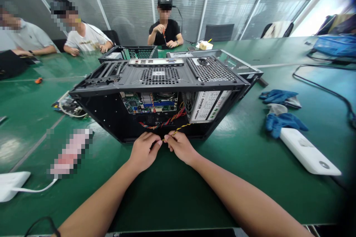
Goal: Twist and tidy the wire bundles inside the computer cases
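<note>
Green tabletop (164,196), yellow-and-black cable (180,128) slanting up rightward, seemingly pinched by left hand (143,151) and right hand (181,148), knuckles up.

No legible txt, PSU label (208,106) print sideways & too small, tee print (90,40) blurry

We can reach into the black computer case (130,77) through its open near side. Its metal top blocks us from above, the power supply (210,107) fills the right, and twisted wires (167,123) cross low inside. Bare table (169,200) lies between our forearms (236,185).
</note>
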The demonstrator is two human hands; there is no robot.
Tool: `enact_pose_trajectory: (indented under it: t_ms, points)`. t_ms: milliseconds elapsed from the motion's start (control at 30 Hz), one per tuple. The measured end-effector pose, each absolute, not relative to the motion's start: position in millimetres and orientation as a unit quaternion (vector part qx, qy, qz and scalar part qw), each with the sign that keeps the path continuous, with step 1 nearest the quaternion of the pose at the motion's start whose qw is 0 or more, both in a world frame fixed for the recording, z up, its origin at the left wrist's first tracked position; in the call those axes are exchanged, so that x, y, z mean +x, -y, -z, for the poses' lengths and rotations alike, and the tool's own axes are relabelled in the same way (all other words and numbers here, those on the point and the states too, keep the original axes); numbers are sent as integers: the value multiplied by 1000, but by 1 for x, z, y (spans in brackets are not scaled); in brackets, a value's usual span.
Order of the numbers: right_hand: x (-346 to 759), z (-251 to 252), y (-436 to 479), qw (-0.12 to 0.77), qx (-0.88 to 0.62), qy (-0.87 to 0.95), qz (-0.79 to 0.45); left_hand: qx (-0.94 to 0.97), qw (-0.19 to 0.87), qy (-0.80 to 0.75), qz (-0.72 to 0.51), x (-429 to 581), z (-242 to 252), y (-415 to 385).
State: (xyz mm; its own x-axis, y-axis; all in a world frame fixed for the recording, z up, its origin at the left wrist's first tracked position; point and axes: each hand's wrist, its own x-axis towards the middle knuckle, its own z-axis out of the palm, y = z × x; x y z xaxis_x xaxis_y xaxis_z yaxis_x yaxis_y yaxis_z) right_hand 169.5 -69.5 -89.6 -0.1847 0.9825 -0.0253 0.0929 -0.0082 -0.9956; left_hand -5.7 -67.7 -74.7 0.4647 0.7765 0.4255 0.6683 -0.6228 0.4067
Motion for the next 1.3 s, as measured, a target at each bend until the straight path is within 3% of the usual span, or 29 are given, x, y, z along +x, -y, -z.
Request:
enact_pose_trajectory:
  t_ms: [333, 900, 1300]
  points:
    - [168, 87, 71, 422, -496, 549, -523, 864, 2, -392, -317, -6, 74, 70]
    - [172, 86, 69, 415, -445, 612, -505, 860, 131, -401, -286, -4, 72, 67]
    - [168, 87, 71, 444, -507, 531, -513, 851, 39, -398, -341, -7, 77, 69]
